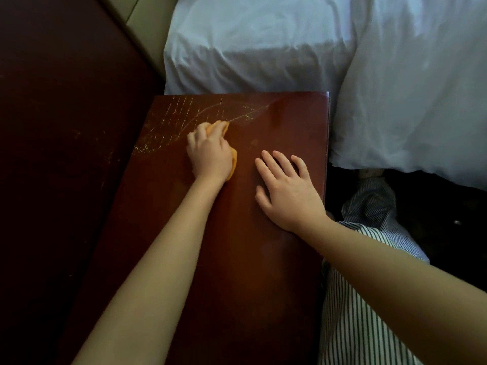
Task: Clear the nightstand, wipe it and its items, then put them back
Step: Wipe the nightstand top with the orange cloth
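The table (263, 259) is a bedside nightstand with a glossy top of dark reddish-brown wood, and nothing stands on it but the hands and a cloth. Its far left part is marked with thin pale-yellow lines: a row of short parallel strokes near the far edge, a long curved streak crossing them, and scattered specks toward the left edge. The rest of the top shows only faint dull smears.

The cloth (234, 159) is orange and bunched small. It lies on the far left half of the top, right at the end of the curved streak, almost wholly covered by the left hand (209, 154). That hand's fingers curl down over the cloth and press it against the wood; orange shows only past the fingertips and along the hand's right side.

The right hand (287, 191) rests flat on the top, palm down with fingers spread, just beside the cloth and nearer the right edge, holding nothing.

A bed with a white sheet (263, 48) stands past the far edge, and a striped garment (350, 312) shows on the right.
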`<state>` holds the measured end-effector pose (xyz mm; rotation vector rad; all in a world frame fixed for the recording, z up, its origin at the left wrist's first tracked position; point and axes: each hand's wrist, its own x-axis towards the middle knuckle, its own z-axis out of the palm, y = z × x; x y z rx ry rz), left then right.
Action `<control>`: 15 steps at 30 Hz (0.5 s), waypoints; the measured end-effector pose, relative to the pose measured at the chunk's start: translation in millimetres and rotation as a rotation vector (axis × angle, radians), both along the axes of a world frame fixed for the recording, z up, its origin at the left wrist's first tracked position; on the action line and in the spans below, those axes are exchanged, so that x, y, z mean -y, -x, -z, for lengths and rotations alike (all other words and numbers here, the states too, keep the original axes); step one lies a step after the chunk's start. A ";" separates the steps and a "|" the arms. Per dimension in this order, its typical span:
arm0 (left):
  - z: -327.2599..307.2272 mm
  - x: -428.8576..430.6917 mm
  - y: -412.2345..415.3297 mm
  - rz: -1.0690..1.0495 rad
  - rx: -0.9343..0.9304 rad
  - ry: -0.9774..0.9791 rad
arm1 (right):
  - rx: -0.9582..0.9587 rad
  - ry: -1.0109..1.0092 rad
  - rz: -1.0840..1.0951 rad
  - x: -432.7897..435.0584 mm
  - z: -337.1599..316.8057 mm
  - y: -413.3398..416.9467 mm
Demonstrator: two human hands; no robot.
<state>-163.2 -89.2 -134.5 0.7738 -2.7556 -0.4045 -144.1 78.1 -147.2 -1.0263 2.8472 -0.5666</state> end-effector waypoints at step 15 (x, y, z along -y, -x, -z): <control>-0.2 9.5 -16.6 0.060 -0.012 -0.003 | -0.061 0.022 0.028 2.7 1.7 -0.6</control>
